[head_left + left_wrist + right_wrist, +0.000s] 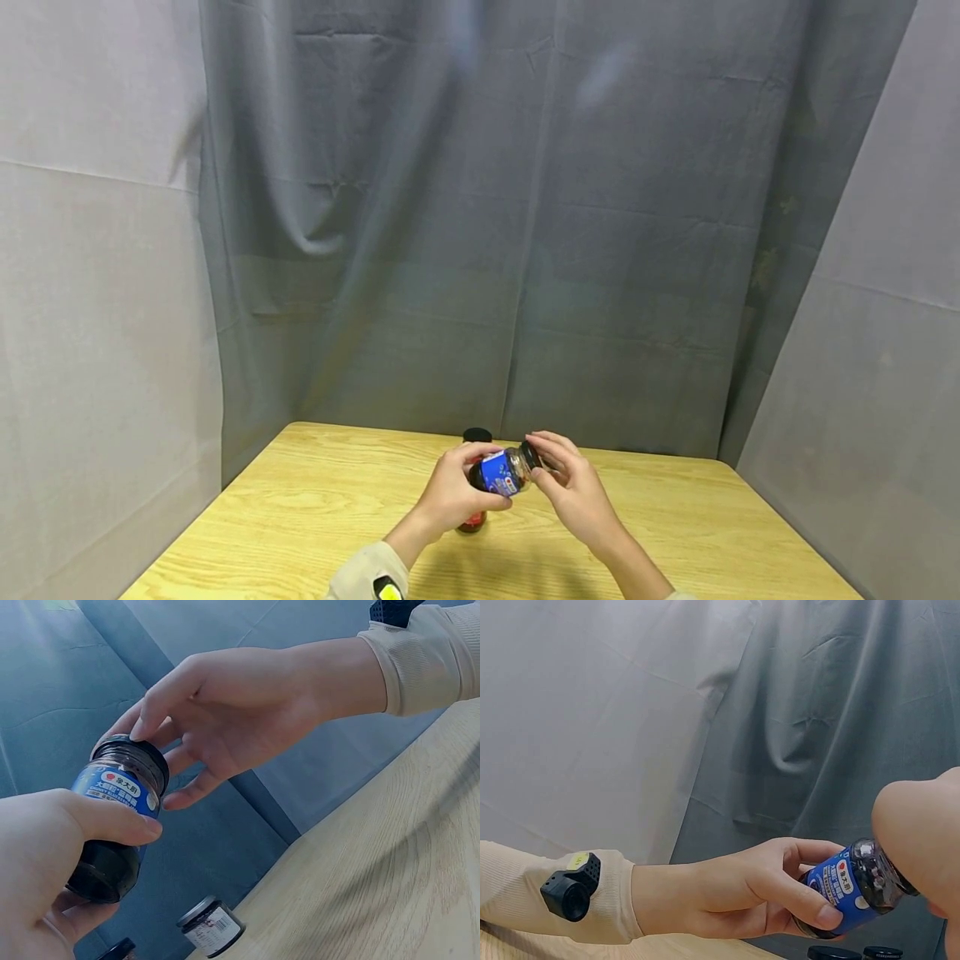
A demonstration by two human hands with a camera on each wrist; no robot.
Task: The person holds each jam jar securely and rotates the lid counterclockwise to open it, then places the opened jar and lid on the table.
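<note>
Jar between both hands

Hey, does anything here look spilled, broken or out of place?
Nothing stands out. The left hand holds the blue-labelled jar tilted sideways while the right hand touches its black lid. Other jars stand upright on the table. No spill shows.

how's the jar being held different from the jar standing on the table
The held jar wears a blue label, is tilted on its side in the air, gripped by the left hand, with the right hand at its lid. The table jar has a pale label and stands untouched on the wooden table. Both are small, dark-lidded glass jars.
</note>
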